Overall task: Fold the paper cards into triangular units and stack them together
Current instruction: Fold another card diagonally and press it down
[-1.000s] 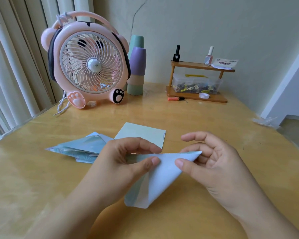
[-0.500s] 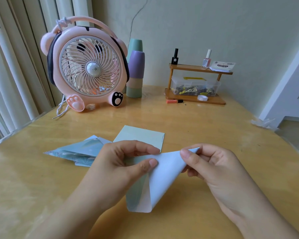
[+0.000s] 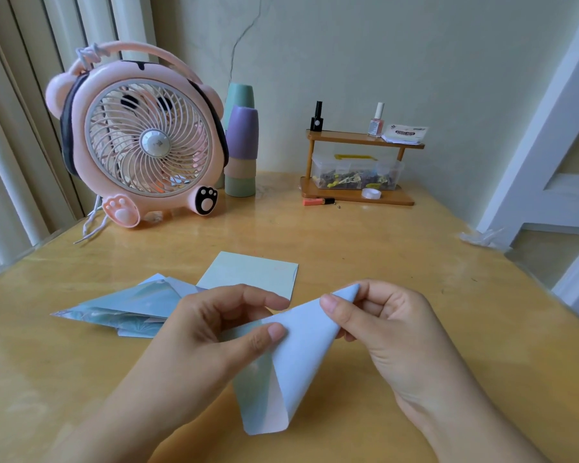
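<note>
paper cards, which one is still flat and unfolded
The pale green card lying alone behind the hands; the blue card is bent between both hands, and the pile at left is already folded.

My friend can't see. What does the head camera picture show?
Two hands, left hand and right hand, pinch a half-folded pale blue paper card above a yellow wooden table. Behind lie folded blue paper triangles, a flat green card and a pink bear-shaped fan.

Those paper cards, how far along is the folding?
Partly done. Several folded triangular units already lie piled on the table. One light blue card is in hand: the left hand pinches one side while the right hand pinches its far corner, the bend still uncreased. At least one flat card remains unfolded.
</note>
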A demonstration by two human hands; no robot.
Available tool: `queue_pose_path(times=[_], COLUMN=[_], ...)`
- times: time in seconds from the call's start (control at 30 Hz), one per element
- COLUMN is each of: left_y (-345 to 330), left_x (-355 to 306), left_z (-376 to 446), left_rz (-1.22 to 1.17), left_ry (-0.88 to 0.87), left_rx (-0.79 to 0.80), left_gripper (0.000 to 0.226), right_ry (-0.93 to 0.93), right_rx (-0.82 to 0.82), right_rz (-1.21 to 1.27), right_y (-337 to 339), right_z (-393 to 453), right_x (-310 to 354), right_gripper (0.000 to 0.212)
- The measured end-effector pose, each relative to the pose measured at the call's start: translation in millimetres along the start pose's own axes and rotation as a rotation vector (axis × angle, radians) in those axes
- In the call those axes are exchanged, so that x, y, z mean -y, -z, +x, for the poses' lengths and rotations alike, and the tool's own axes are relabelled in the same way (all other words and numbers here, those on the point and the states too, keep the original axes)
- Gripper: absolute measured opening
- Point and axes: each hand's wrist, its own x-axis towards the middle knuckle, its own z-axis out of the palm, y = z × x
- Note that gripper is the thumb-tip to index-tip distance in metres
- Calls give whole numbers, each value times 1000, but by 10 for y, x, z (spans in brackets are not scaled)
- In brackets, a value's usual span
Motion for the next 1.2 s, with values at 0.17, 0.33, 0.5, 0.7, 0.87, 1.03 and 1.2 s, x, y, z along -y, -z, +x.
queue_pose_path(times=[0.17, 0.33, 0.5, 0.7, 0.87, 1.03, 1.2], left_y=[-1, -1, -29, -6, -17, -7, 13], left_x=[-7, -17, -52, -22, -4, 6, 8], left_z=[-2, -10, -16, -8, -19, -7, -8], left_rz=[1, 0, -24, 36, 89, 85, 95], left_ry=[-19, -10, -12, -43, -83, -96, -109], left_rx=[-38, -63, -98, -129, -155, -178, -164], left_gripper=[18, 18, 17, 14, 15, 14, 13], right_ry=[-25, -46, -25, -18, 9, 37, 48], right_rx=[30, 78, 59, 14, -34, -17, -19], right_rz=[-32, -95, -109, -54, -23, -20, 2], right_y=[-2, 10, 13, -7, 16, 39, 42], right_z=[-1, -7, 2, -10, 5, 3, 11], right_x=[-15, -40, -46, -27, -31, -18, -13], right_gripper=[24, 20, 12, 28, 23, 21, 21])
